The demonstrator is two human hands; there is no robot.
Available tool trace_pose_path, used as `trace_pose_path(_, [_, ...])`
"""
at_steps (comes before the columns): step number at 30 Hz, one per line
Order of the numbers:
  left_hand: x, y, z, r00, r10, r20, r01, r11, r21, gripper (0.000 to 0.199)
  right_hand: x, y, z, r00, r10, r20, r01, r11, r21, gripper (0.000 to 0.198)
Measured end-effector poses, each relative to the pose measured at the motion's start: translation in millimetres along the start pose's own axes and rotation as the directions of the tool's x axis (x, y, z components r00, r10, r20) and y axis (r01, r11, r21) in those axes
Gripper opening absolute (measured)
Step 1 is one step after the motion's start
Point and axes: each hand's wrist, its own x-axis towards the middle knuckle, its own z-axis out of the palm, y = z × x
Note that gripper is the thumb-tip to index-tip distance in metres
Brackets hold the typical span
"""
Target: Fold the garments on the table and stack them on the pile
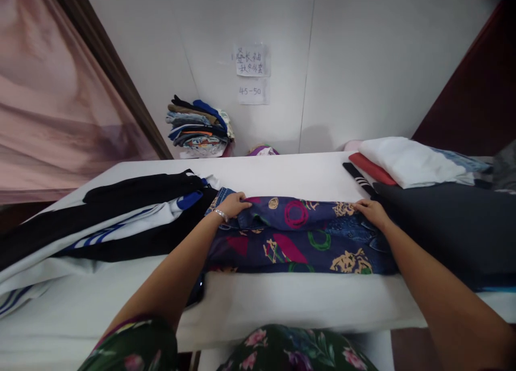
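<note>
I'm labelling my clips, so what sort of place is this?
Probably an indoor workspace for handling clothing: a patterned garment lies on a white table, a stack of clothes stands beyond it, and handwritten notes are stuck on the wall.

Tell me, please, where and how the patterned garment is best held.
Probably pinch the patterned garment near both ends of its far edge, coming from above: it lies wide, and this edge runs long and nearly straight. The left hand and right hand pinch it there.

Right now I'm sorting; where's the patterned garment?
The patterned garment lies at the head view's centre, pinched by the left hand and right hand, left of dark folded clothes.
</note>
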Motion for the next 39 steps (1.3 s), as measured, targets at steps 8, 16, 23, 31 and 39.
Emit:
trace_pose_path(8, [33, -14, 15, 0.983, -0.162, -0.083, 0.144, 0.972, -0.185, 0.023, 0, -4, 4, 0.999, 0.039, -0.037, -0.044, 0.989, -0.141, 0.047])
trace_pose_path(16, [13, -15, 11, 0.973, -0.207, -0.105, 0.174, 0.949, -0.263, 0.053, 0, 8, 7, 0.996, 0.044, -0.072, -0.059, 0.975, -0.217, 0.044])
trace_pose_path(23, [-21, -15, 30, 0.955, -0.241, -0.174, 0.189, 0.943, -0.272, 0.053, -1, 9, 9, 0.992, 0.1, -0.073, -0.115, 0.963, -0.245, 0.044])
trace_pose_path(31, [-24, -8, 29, 0.912, -0.178, -0.37, 0.165, 0.984, -0.067, 0.042, -1, 15, 12, 0.995, 0.06, -0.075, -0.077, 0.964, -0.254, 0.042])
trace_pose_path(39, [-24, -18, 49, 0.938, -0.236, -0.254, 0.275, 0.953, 0.13, 0.033, 0, 25, 14, 0.993, -0.083, -0.086, 0.05, 0.94, -0.339, 0.045])
